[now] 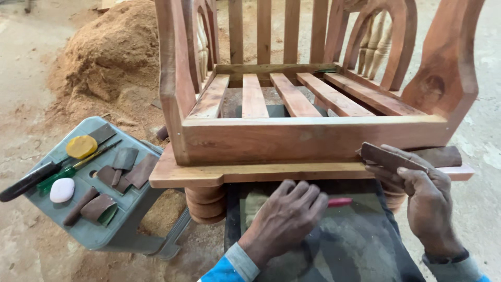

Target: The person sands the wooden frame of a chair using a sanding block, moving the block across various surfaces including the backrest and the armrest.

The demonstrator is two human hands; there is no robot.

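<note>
A bare wooden chair frame [313,138] with slatted seat stands in front of me. My right hand [417,196] holds a folded piece of brown sandpaper [389,156] against the front rail at the right corner. My left hand [284,219] rests palm down on dark cloth [355,245] below the chair's front ledge, fingers curled over a red pencil-like stick [340,201] whose tip shows to the right.
A grey plastic stool [94,230] at left carries several sandpaper scraps [128,169], a yellow disc [81,147], a white oval lump [62,189], a green-handled screwdriver [65,172] and a dark-handled tool [26,183]. A sawdust heap [112,57] lies behind it.
</note>
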